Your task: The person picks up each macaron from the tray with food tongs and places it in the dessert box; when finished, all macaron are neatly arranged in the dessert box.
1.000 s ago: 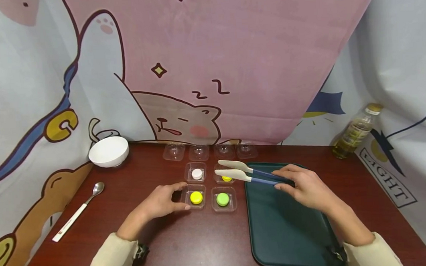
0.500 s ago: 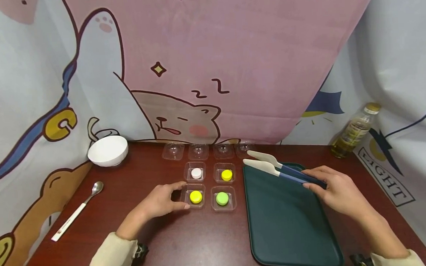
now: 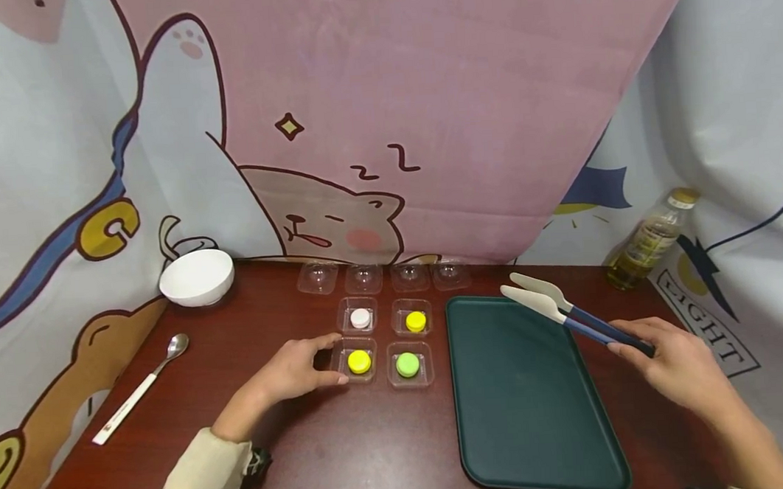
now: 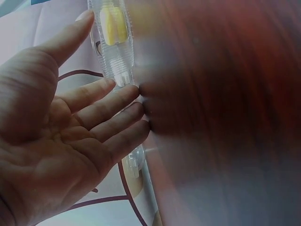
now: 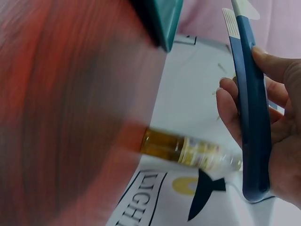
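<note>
My left hand (image 3: 298,371) rests at the left side of a clear plastic box (image 3: 372,378) holding a yellow macaron (image 3: 359,362). Its thumb and index finger touch or nearly touch the box's left corners; the left wrist view shows the other fingers extended, tips on the table. My right hand (image 3: 676,359) grips food tongs (image 3: 588,325) with blue handles and cream tips. The tongs hang over the right part of the dark green tray (image 3: 525,392), tips apart with nothing between them. Three neighbouring boxes hold a white macaron (image 3: 360,318), another yellow macaron (image 3: 416,321) and a green macaron (image 3: 407,365).
Several clear domed lids (image 3: 364,277) line the table's back edge. A white bowl (image 3: 197,278) and a long-handled spoon (image 3: 143,387) are at the left. An oil bottle (image 3: 650,242) stands at the back right, near the printed cloth wall (image 3: 478,122).
My right hand has carried the tongs rightward, away from the boxes to over the tray's right side. The back yellow macaron came into full sight. My left hand stays in place.
</note>
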A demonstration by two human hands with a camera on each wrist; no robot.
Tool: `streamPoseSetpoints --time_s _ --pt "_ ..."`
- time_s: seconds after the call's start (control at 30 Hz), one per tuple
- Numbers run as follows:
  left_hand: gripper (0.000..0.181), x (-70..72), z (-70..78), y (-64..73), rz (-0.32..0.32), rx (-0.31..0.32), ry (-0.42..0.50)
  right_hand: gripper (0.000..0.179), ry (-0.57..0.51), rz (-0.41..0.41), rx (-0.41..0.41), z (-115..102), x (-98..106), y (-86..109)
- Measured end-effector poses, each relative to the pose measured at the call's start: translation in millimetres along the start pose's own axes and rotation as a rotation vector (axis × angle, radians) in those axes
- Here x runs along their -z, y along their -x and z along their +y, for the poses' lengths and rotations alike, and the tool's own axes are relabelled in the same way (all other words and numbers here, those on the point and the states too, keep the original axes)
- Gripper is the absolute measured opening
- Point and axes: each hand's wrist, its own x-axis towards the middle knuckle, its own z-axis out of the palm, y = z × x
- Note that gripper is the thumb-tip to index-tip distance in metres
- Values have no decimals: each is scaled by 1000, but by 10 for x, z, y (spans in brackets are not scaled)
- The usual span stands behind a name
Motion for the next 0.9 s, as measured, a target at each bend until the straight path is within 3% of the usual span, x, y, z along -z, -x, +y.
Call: streamPoseSetpoints --time_s 0.4,0.63,0.9 --pt "78 -16 -10 12 6 8 9 37 44 0 -96 405 -24 151" --pt "77 -17 -28 0 24 -26 0 41 73 -13 -176 508 -57 195" --pt "78 -12 -18 -1 19 -21 7 41 86 -33 -237 570 -80 205"
